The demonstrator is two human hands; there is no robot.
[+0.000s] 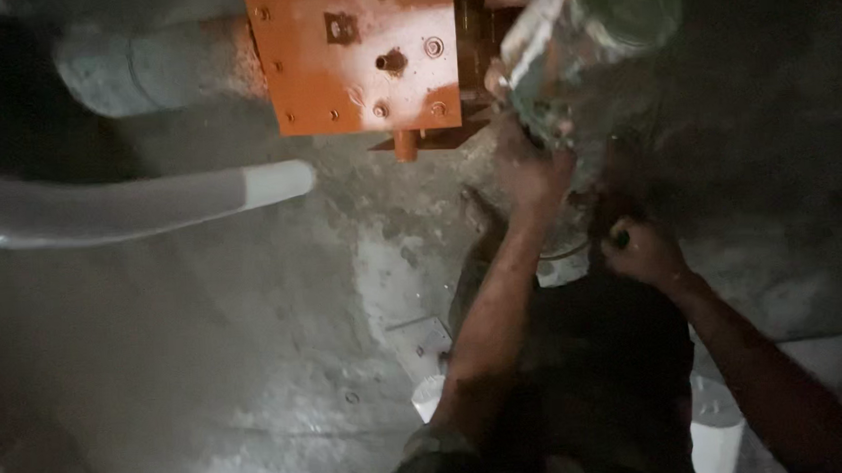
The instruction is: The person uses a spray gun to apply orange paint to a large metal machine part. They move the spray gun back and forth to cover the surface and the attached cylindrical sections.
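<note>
My left hand (pixel 535 172) reaches up and grips the lower edge of a grimy, plastic-wrapped motor-like part (pixel 583 40) at the top right. My right hand (pixel 641 250) is closed around a small dark tool or knob just below that part; what it is exactly I cannot tell in the dim light. Both forearms rise from the bottom of the view. An orange metal plate (pixel 356 55) with bolts and holes sits to the left of the wrapped part.
A grey pipe (pixel 136 206) runs in from the left edge. A thicker grey pipe (pixel 148 64) lies at the top left. The concrete floor (pixel 285 365) is dusty, with white cylindrical pieces (pixel 715 427) near the bottom right.
</note>
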